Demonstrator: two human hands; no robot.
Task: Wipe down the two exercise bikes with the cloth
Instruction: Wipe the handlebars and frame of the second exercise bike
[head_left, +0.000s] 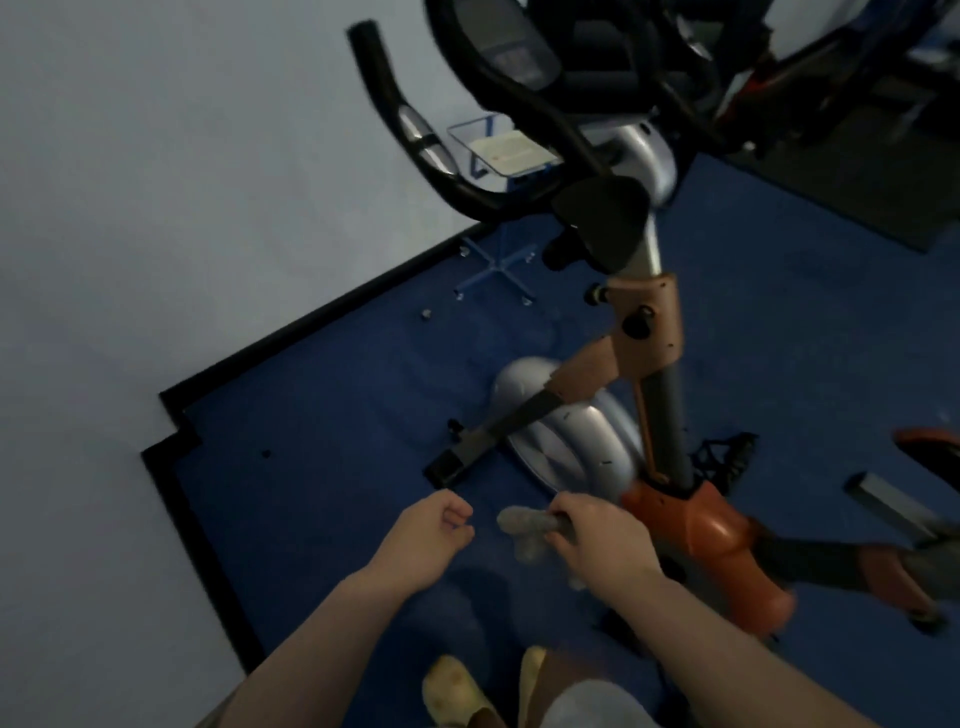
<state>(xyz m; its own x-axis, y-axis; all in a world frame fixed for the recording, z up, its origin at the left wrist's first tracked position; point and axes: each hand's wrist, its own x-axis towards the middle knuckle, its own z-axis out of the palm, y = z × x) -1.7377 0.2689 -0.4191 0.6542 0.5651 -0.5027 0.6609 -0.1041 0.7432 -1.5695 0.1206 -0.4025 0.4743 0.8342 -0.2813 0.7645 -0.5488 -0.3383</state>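
An exercise bike (644, 332) with an orange frame, silver flywheel cover and black handlebars stands in front of me. A second bike (639, 150) with a silver body shows behind it at the top. My right hand (602, 540) grips a crumpled grey cloth (524, 530) just left of the orange lower frame. My left hand (426, 545) hovers beside the cloth with loosely curled fingers, holding nothing.
A pale wall (156, 208) with a black skirting runs along the left. A small glass stand on castors (498, 150) sits by the wall. Blue carpet (337, 415) covers the floor. My yellow slippers (457, 691) show at the bottom.
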